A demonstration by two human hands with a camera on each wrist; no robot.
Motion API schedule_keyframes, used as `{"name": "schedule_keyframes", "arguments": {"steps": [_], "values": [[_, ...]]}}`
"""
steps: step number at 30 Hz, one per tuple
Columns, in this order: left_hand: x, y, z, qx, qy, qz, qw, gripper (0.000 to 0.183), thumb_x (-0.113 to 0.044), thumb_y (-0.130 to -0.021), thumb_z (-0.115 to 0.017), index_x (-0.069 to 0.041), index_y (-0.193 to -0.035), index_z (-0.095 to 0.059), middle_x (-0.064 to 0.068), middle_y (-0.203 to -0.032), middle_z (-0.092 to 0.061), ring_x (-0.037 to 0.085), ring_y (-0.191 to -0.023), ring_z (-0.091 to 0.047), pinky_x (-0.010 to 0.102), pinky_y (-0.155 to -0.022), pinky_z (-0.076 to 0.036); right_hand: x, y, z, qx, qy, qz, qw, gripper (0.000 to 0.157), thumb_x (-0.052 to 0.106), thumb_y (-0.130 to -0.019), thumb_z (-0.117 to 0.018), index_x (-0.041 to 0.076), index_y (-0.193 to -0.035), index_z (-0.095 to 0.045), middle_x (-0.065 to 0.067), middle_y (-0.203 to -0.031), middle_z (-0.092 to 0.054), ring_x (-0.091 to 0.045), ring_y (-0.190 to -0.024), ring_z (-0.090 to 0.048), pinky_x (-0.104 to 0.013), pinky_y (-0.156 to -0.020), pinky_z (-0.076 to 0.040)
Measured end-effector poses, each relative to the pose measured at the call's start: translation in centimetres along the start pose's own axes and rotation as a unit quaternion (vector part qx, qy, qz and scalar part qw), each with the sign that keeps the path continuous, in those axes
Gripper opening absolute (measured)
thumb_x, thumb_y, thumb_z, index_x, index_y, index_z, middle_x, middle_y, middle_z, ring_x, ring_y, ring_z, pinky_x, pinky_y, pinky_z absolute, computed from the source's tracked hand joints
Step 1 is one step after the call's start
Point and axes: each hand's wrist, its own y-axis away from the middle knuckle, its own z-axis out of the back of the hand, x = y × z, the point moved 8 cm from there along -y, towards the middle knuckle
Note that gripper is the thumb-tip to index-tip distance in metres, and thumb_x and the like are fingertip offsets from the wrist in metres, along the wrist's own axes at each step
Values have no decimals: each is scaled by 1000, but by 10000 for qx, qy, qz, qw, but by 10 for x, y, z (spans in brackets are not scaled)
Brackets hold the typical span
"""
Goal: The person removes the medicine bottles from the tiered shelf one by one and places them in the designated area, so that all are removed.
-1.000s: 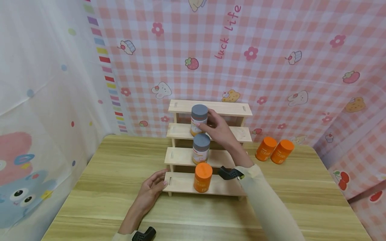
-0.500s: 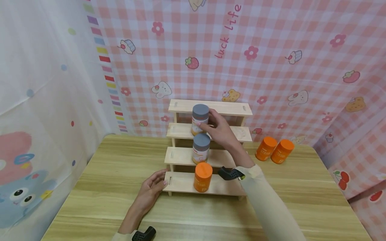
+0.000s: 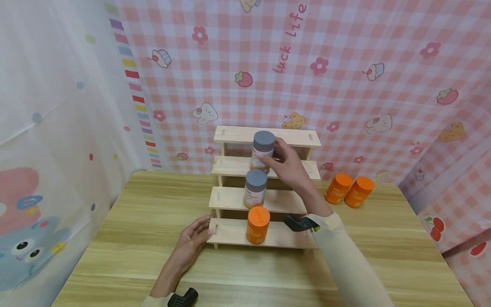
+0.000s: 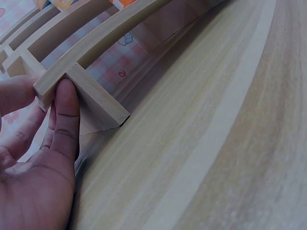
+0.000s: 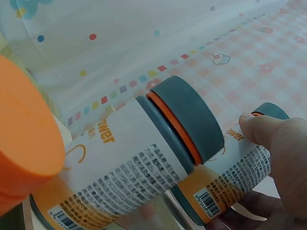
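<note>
A four-tier wooden step shelf (image 3: 295,236) stands on the table. My right hand (image 3: 290,168) grips a grey-lidded supplement jar (image 3: 263,150) at the second tier from the top; in the right wrist view the thumb lies along the label of this held jar (image 5: 230,167). One tier lower stands another grey-lidded jar (image 3: 255,189), upright. An orange jar (image 3: 258,225) sits on the bottom tier. With thumb and fingers my left hand (image 3: 190,243) pinches the left end of the bottom board (image 4: 72,60). Whether the held jar's base touches its board I cannot tell.
Two orange jars (image 3: 338,189) stand side by side on the wood-grain table (image 3: 153,204), right of the shelf. A pink checked curtain (image 3: 268,98) hangs close behind, and a white printed curtain (image 3: 69,128) borders the left.
My right hand has shifted the held grey-lidded jar a little to the right along its tier. The left hand stays on the bottom board's end.
</note>
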Motion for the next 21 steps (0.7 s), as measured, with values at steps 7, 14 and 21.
{"name": "schedule_keyframes", "arguments": {"steps": [7, 14, 21], "values": [[-1, 0, -1, 3, 14, 13, 10000, 57, 2, -99, -63, 10, -150, -41, 18, -134, -54, 17, -117, -59, 27, -95, -53, -1, 8, 11, -97, 24, -100, 9999, 61, 31, -100, -71, 25, -155, -45, -10, -142, -60, -32, -129, -56, -52, -109, -46], [-2, 1, 0, -2, -24, 25, 10000, 56, 1, -99, -63, 10, -150, -41, 19, -134, -53, 17, -116, -59, 27, -94, -54, -3, 19, 24, -266, 7, -144, 9995, 62, 28, -100, -71, 23, -156, -44, -12, -145, -58, -32, -132, -55, -52, -106, -47], [-2, 1, 0, -33, -18, 25, 10000, 56, 1, -99, -64, 10, -149, -42, 17, -133, -55, 16, -116, -60, 27, -94, -54, -1, 31, 36, -291, -123, -1, 9995, 62, 18, -102, -68, 16, -157, -41, -16, -146, -56, -34, -134, -53, -53, -112, -43]]}}
